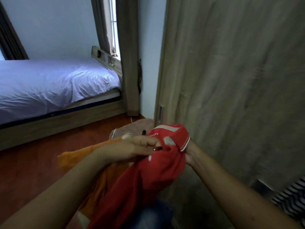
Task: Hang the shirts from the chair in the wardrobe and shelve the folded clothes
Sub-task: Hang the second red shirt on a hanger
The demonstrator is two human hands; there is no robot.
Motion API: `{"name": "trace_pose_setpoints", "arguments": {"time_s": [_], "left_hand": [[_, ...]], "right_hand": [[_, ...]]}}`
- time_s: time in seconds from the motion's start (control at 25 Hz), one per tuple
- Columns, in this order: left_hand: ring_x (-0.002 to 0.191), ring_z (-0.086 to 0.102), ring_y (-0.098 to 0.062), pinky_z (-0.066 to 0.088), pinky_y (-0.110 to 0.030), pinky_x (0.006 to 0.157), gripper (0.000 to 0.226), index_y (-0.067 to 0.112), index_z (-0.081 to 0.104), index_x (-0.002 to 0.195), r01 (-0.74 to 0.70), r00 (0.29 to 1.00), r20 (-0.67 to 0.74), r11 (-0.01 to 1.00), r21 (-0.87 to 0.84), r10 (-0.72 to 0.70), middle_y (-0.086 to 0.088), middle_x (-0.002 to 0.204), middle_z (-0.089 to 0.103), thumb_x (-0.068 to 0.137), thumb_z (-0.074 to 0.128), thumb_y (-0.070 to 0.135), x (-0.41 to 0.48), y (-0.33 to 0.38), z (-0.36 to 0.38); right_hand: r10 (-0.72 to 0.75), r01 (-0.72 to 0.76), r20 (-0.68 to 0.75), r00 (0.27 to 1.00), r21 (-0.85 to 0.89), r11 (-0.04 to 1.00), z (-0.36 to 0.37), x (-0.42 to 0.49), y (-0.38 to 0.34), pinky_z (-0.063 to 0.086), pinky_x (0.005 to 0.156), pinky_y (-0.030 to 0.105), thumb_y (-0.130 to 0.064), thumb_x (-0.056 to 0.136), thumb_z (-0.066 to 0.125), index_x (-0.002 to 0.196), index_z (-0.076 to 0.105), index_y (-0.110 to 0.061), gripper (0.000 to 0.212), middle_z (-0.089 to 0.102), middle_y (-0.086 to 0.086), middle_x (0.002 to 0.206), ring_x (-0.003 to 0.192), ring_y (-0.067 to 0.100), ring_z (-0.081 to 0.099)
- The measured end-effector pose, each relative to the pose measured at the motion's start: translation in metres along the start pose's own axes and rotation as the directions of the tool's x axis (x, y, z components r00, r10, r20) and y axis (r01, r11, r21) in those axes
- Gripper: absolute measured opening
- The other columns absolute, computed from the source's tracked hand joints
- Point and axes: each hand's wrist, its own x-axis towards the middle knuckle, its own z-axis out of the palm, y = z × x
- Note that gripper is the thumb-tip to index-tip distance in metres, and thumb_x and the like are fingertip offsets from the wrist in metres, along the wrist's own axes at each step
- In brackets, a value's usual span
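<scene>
Bedroom seen from above the hands: red-brown floor, pale walls, low wooden-framed bed under a white sheet at far left, window behind its head end, with a brown curtain hanging to the floor. Filling the right side, wood-grain wardrobe door, with a recessed handle near its left edge.

Held up in mid-air just in front of that edge, below the handle: red polo shirt, collar uppermost, body hanging bunched toward the lower edge of view. Left hand pinching the shirt at the collar opening, fingers curled, close to a white button. Right hand under the collar's striped edge, fingers covered by red cloth; grip there impossible to judge.

Beneath the left forearm, draped orange garment. Beyond the hands, on the floor by the door's bottom corner, crumpled brown cloth. At the lower right edge of view, black-and-white striped fabric.
</scene>
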Motion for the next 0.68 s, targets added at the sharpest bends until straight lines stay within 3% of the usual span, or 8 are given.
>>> {"name": "trace_pose_setpoints", "arguments": {"time_s": [0.08, 0.16, 0.2, 0.28, 0.36, 0.44, 0.56, 0.68], "left_hand": [[0.104, 0.063, -0.024, 0.047, -0.034, 0.096, 0.028, 0.002, 0.062, 0.111, 0.008, 0.996, 0.088, 0.986, 0.164, -0.022, -0.012, 0.111, 0.067, 0.093, 0.054, 0.021, 0.010, 0.002, 0.037], [0.113, 0.062, -0.014, 0.047, -0.025, 0.097, 0.027, 0.014, 0.063, 0.118, -0.026, 0.990, 0.142, 0.954, 0.298, -0.018, -0.002, 0.120, 0.066, 0.097, 0.047, 0.022, 0.019, 0.008, 0.087], [0.112, 0.062, -0.013, 0.048, -0.024, 0.096, 0.026, 0.014, 0.062, 0.117, -0.071, 0.990, 0.140, 0.928, 0.365, 0.021, -0.002, 0.120, 0.066, 0.097, 0.047, 0.023, 0.024, 0.011, 0.110], [0.093, 0.066, -0.010, 0.053, -0.029, 0.085, 0.016, 0.022, 0.065, 0.102, -0.235, 0.970, 0.053, 0.849, 0.474, 0.238, 0.002, 0.102, 0.069, 0.093, 0.055, 0.029, 0.036, 0.018, 0.155], [0.077, 0.063, -0.005, 0.053, -0.027, 0.070, 0.017, 0.028, 0.062, 0.090, -0.350, 0.841, -0.170, 0.757, 0.552, 0.513, 0.005, 0.086, 0.066, 0.078, 0.063, 0.039, 0.053, 0.027, 0.200], [0.093, 0.060, -0.003, 0.051, -0.021, 0.075, 0.040, 0.025, 0.056, 0.099, -0.375, 0.716, -0.291, 0.701, 0.607, 0.635, 0.010, 0.099, 0.061, 0.066, 0.067, 0.045, 0.072, 0.032, 0.239], [0.109, 0.054, -0.007, 0.048, -0.027, 0.091, 0.042, 0.019, 0.053, 0.106, -0.500, 0.747, -0.044, 0.604, 0.620, 0.663, 0.004, 0.115, 0.056, 0.071, 0.065, 0.038, 0.109, 0.024, 0.310], [0.087, 0.059, -0.005, 0.055, -0.037, 0.080, 0.034, 0.040, 0.057, 0.106, -0.529, 0.832, 0.188, 0.646, 0.550, 0.522, 0.000, 0.101, 0.066, 0.075, 0.066, 0.030, 0.137, -0.001, 0.381]], "right_hand": [[-0.033, 0.035, -0.055, 0.998, 0.046, 0.998, -0.013, -0.046, -0.023, 0.060, 0.076, 0.039, -0.019, 0.059, 0.071, 0.107, 0.065, 0.008, 0.055, 0.065, 0.029, 0.107, 0.095, 0.035, 0.067], [-0.113, 0.118, -0.074, 0.991, 0.068, 0.991, -0.035, -0.107, -0.048, 0.059, 0.053, 0.031, -0.022, 0.056, 0.067, 0.074, 0.075, 0.002, 0.031, 0.073, 0.019, 0.077, 0.066, 0.025, 0.072], [-0.135, 0.142, -0.077, 0.988, 0.090, 0.986, -0.042, -0.142, -0.060, 0.057, 0.048, 0.030, -0.024, 0.050, 0.072, 0.064, 0.075, 0.000, 0.028, 0.073, 0.017, 0.069, 0.059, 0.023, 0.071], [-0.194, 0.204, -0.087, 0.977, 0.132, 0.970, -0.067, -0.199, -0.079, 0.058, 0.048, 0.033, -0.024, 0.024, 0.092, 0.064, 0.075, -0.001, 0.048, 0.073, 0.016, 0.066, 0.057, 0.023, 0.071], [-0.265, 0.278, -0.115, 0.957, 0.113, 0.954, -0.090, -0.255, -0.091, 0.060, 0.056, 0.034, -0.021, 0.013, 0.096, 0.075, 0.075, -0.003, 0.068, 0.073, 0.013, 0.068, 0.059, 0.021, 0.071], [-0.374, 0.380, -0.111, 0.921, 0.044, 0.924, -0.100, -0.307, -0.101, 0.058, 0.057, 0.025, -0.017, 0.029, 0.090, 0.073, 0.076, -0.010, 0.046, 0.072, 0.006, 0.064, 0.055, 0.013, 0.069], [-0.525, 0.528, -0.107, 0.844, -0.001, 0.849, -0.111, -0.388, -0.114, 0.054, 0.057, 0.015, -0.018, 0.040, 0.072, 0.056, 0.076, -0.015, 0.017, 0.071, -0.002, 0.058, 0.051, 0.003, 0.066], [-0.607, 0.624, -0.196, 0.770, 0.030, 0.781, -0.143, -0.446, -0.125, 0.054, 0.057, 0.016, -0.017, 0.044, 0.073, 0.060, 0.077, -0.014, 0.017, 0.072, -0.001, 0.061, 0.052, 0.004, 0.065]]}}
